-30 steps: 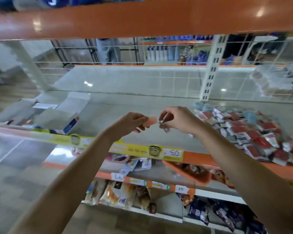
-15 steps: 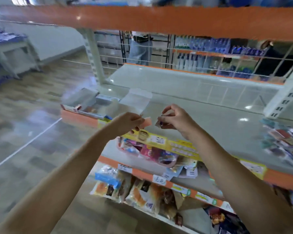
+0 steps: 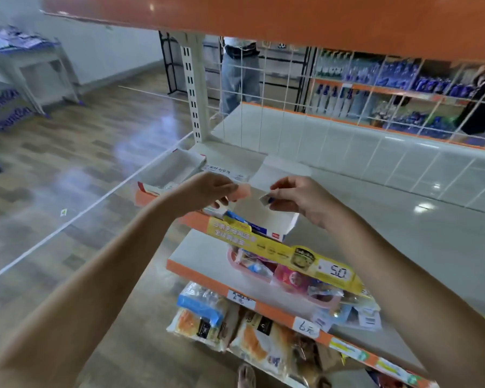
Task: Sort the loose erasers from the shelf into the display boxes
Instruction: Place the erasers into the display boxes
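Observation:
My left hand [image 3: 207,190] pinches a pink eraser [image 3: 240,191] at its fingertips. My right hand [image 3: 294,196] pinches a small white and blue eraser [image 3: 266,199]. Both hover over an open white display box [image 3: 266,217] with its lid [image 3: 280,175] raised, at the shelf's front left. A second open display box [image 3: 171,170] lies further left on the same white shelf [image 3: 375,219]. The loose eraser pile is out of view.
An orange shelf [image 3: 291,18] hangs overhead. Wire mesh [image 3: 347,88] backs the shelf. Lower shelves hold a pink tray of snacks [image 3: 280,273] and bread packets [image 3: 235,326]. A person in jeans [image 3: 240,74] stands behind the rack. Wooden floor lies to the left.
The view swung left, so the eraser pile left the frame and the display boxes came under my hands. Both hands kept their erasers and moved over the open box.

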A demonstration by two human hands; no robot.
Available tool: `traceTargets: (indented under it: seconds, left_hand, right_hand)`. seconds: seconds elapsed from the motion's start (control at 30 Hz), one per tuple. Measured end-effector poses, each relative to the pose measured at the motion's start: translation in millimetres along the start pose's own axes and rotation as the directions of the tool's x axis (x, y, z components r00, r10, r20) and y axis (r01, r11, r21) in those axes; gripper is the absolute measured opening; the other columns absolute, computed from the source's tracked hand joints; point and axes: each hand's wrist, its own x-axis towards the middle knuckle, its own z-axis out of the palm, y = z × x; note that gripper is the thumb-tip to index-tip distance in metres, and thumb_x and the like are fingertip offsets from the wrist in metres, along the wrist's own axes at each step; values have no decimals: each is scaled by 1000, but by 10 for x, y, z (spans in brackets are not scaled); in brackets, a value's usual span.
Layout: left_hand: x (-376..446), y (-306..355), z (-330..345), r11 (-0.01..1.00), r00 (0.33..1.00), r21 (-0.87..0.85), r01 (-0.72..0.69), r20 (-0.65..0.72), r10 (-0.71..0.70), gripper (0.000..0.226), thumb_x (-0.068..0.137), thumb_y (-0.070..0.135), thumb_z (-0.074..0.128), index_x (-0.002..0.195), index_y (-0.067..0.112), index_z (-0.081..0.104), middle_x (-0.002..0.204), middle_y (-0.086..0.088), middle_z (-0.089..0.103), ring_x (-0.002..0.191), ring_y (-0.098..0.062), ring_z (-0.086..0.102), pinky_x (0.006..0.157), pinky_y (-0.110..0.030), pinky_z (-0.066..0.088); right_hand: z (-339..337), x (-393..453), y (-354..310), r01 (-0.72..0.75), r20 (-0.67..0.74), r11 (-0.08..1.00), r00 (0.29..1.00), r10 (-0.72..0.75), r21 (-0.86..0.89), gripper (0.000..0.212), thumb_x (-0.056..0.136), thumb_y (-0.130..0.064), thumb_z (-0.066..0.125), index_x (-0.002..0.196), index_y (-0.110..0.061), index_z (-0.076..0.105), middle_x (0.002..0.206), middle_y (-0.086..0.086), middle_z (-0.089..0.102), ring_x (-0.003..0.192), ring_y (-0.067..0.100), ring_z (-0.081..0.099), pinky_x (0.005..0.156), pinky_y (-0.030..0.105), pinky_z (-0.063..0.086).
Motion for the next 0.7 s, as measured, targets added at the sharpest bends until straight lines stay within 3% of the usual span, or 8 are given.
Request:
traceTargets:
  seconds: [0.17,0.3,0.4,0.57,0.7]
  left_hand:
    - [340,-107,-211,999,999,43,-21,26,20,21,97,17,47,100,5,64,71,2,60,51,7,55,51,-6,42]
    - [528,-215,-337,1000,995,13,-22,97,20,20,97,18,48,102,7,63,76,0,60,68,-8,57,59,-8,47]
    - [670,-299,-376,1000,990,1,-19,140,19,19,97,19,47,102,9,63,79,-1,61,71,-9,58,62,-9,49]
    - [874,-469,-479,978,963,169,-120,259,73,28,96,27,48,101,7,67,83,-6,66,73,-14,60,72,-21,49]
    - [1037,-562,-527,961,930,208,-183,353,101,31,96,28,49,101,4,67,88,-10,68,74,-13,61,79,-29,50]
  right_hand:
    - [-4,350,-81,20,19,990,1000,-18,-141,10,86,1,60,81,-7,57,78,11,66,67,22,63,73,30,57]
    - [46,543,-72,32,-21,914,999,-44,-405,9,85,-9,65,80,-12,58,77,3,64,65,12,58,60,22,48]
    - [105,644,-20,16,-50,848,997,-50,-530,11,82,-15,69,77,-18,60,76,-3,62,66,8,56,57,19,40]
    - [217,693,11,-5,-48,679,998,-44,-734,10,78,-25,72,78,-20,63,75,-8,61,71,9,55,59,23,39]
    - [310,679,23,-70,-58,651,998,39,-755,12,78,-25,73,82,-16,67,76,-1,67,63,10,56,62,25,44]
